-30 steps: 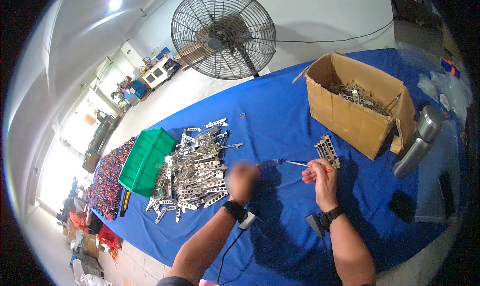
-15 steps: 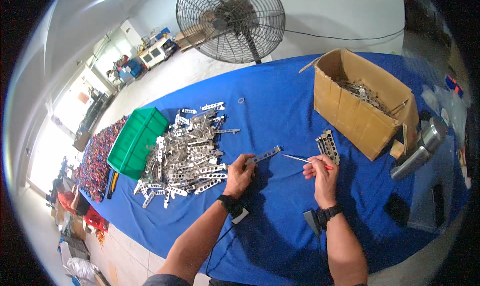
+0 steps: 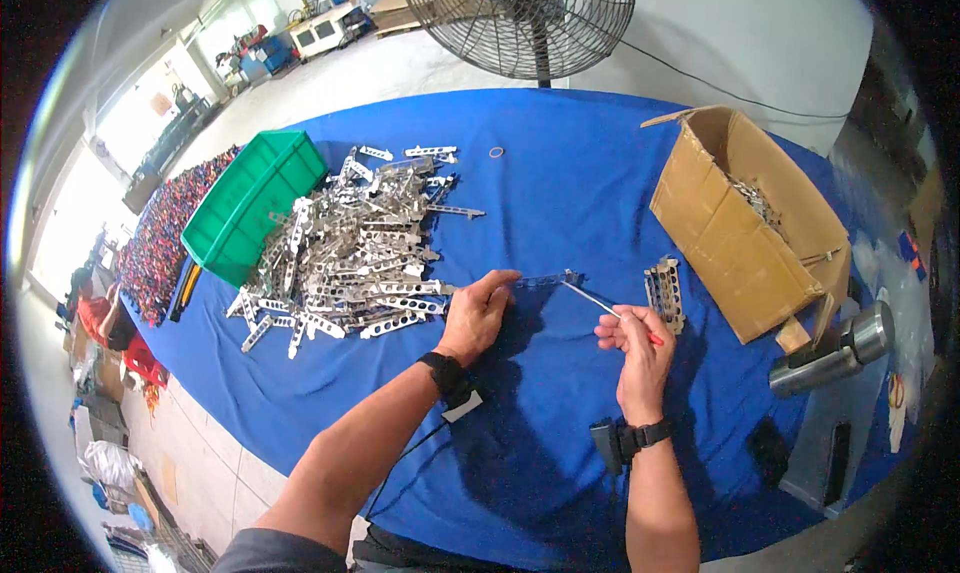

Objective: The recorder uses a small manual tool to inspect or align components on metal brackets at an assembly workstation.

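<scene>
Between the thumb and fingers of my left hand (image 3: 475, 318), a perforated metal strip (image 3: 545, 281) points to the right. My right hand (image 3: 637, 345) grips a slim red-handled metal tool (image 3: 592, 300), whose thin shaft slants up and left. The tool's tip is at the strip's far end; whether it touches cannot be made out. A small row of similar metal strips (image 3: 664, 295) lies just beyond my right hand. To the left of my left hand spreads a large heap of perforated metal strips (image 3: 350, 248).
A green plastic bin (image 3: 235, 228) leans beside the heap, with a pile of small multicoloured pieces (image 3: 165, 248) past it. An open cardboard box (image 3: 730, 243) with metal parts stands at right, near a steel flask (image 3: 830, 353). Behind the blue-covered table (image 3: 560, 193) is a fan (image 3: 520, 13).
The tip of the red-handled tool has come from just short of the strip to its far end. My view has shifted, so the fan sits higher. Both hands keep their holds.
</scene>
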Demonstrator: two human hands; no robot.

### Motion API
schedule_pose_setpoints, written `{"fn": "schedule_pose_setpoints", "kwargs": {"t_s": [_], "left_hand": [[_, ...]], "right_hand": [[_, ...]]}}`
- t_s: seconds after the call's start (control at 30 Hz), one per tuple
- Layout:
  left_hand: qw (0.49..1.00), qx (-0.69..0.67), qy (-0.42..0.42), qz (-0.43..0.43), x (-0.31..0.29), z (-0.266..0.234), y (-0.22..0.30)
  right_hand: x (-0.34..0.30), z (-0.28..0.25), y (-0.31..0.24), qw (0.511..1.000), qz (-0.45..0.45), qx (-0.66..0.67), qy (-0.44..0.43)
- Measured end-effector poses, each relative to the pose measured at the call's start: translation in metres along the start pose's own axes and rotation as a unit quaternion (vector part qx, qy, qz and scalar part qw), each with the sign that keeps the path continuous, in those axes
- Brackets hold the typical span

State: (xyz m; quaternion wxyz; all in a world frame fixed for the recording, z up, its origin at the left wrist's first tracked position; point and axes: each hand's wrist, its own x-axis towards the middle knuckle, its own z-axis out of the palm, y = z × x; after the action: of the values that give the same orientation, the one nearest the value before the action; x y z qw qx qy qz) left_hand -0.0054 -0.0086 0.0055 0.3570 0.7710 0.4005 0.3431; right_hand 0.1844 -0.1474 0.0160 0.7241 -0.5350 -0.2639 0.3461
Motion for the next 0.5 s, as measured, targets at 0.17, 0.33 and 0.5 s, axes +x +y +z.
{"fn": "schedule_pose_setpoints", "kwargs": {"t_s": [0.17, 0.33, 0.5], "left_hand": [[0.999, -0.033, -0.025, -0.006, 0.0007, -0.0013, -0.0033], [0.999, -0.026, -0.033, -0.012, -0.0004, 0.0012, -0.0064], [1.0, 0.0, -0.021, 0.007, -0.0006, 0.002, -0.0047]], "right_hand": [[-0.0002, 0.0011, 0.0032, 0.999, -0.021, -0.02, -0.018], [-0.0009, 0.0068, 0.0034, 0.999, -0.016, -0.034, -0.012], [-0.0023, 0.0041, 0.0034, 0.999, -0.007, -0.04, -0.036]]}}
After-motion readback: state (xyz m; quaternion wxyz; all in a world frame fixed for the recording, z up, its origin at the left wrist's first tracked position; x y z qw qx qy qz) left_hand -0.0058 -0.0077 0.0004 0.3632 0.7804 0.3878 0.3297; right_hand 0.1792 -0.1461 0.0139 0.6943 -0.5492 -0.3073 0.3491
